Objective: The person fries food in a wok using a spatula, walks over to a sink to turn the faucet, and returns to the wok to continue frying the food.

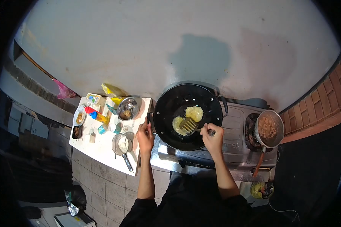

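Observation:
A large black wok (166, 102) sits on the steel stove. In it lie two flat, pale yellow fried pieces, a rounded piece (194, 113) farther back and a nearer piece (177, 122) to its left. My right hand (213, 137) grips the handle of a slotted turner (190, 125) at the wok's near right rim. The turner's blade overlaps the nearer piece; whether it is under or on top I cannot tell. My left hand (144, 136) is closed around the wok's left side handle (150, 118), which the fingers partly cover.
To the right, a saucepan (269, 128) with brown food stands on the other burner, its handle pointing forward. The white side table (106, 151) holds a metal bowl (128, 108), squeeze bottles (98, 115), a small strainer-like pan (121, 144) and dishes. A grey wall rises behind.

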A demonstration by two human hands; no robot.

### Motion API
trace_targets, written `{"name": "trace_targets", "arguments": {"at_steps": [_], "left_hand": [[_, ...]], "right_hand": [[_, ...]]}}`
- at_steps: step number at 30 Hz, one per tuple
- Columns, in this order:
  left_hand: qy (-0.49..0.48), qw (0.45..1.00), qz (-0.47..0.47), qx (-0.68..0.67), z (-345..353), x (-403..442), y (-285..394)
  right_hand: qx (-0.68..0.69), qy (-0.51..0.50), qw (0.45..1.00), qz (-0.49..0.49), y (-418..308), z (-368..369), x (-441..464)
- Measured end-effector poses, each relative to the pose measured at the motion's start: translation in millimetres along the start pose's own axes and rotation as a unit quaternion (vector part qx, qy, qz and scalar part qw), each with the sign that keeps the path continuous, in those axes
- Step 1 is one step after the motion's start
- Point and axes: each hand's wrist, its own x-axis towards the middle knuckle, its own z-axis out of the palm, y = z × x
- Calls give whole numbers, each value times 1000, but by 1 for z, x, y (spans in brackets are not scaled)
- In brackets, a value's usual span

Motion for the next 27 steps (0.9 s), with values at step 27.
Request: {"name": "trace_targets", "arguments": {"at_steps": [27], "left_hand": [[-27,996,36,-79,-3,4,-13]], "right_hand": [[14,-13,1000,22,-43,-17,0]]}}
